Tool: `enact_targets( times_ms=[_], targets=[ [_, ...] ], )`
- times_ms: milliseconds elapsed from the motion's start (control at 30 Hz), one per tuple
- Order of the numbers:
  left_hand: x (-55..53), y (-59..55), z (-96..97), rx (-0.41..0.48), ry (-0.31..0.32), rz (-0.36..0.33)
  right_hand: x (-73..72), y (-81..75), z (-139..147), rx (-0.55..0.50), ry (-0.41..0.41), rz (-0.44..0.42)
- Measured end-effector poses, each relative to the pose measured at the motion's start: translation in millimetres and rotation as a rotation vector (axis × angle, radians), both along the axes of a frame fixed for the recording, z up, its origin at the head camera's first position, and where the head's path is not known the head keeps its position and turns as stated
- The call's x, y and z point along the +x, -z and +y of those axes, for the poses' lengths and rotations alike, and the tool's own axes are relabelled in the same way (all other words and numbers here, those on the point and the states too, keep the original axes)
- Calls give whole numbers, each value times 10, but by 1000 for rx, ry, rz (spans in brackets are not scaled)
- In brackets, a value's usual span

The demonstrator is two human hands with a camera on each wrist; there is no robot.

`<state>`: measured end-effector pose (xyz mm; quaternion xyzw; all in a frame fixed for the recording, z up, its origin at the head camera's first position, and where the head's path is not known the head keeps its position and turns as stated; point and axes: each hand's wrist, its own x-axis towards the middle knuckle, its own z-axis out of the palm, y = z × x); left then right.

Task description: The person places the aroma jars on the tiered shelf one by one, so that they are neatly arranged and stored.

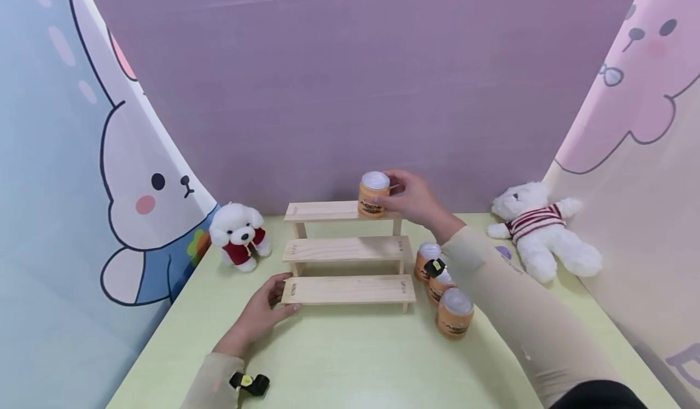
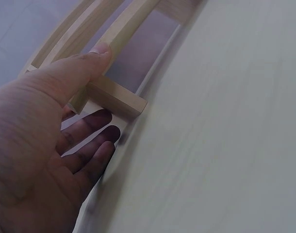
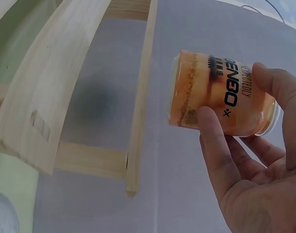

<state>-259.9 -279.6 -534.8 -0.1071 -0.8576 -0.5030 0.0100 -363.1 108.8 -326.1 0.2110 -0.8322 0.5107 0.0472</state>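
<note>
Nearest the camera, a black-edged beige cloth sleeve [image 1: 530, 318] leads to the right hand [image 1: 415, 201], its grip curled around a glossy orange cylindrical jar with a translucent lid [image 1: 373, 197], just above the top board [image 1: 325, 211] of a three-tiered, pale-grained wooden stand [image 1: 347, 250]. The left hand [image 1: 259, 312]'s grip holds the lowest tier [image 1: 348, 290]'s left end between thumb and fingers, apparently steadying it. Placing the jar seems the step in hand; the next move likely calls for lowering it level onto that flat, narrow board, then letting go.
</note>
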Motion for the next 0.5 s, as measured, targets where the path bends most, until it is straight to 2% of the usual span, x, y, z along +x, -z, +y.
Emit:
enact_targets(
  times_ms=[267,500],
  targets=[
    [-10,25,-8,16,5,1,-108,51,-176,-16,16,-36],
    [18,-7,1,13,-5,-12,-164,81,-314,-8,26,-73]
  ],
)
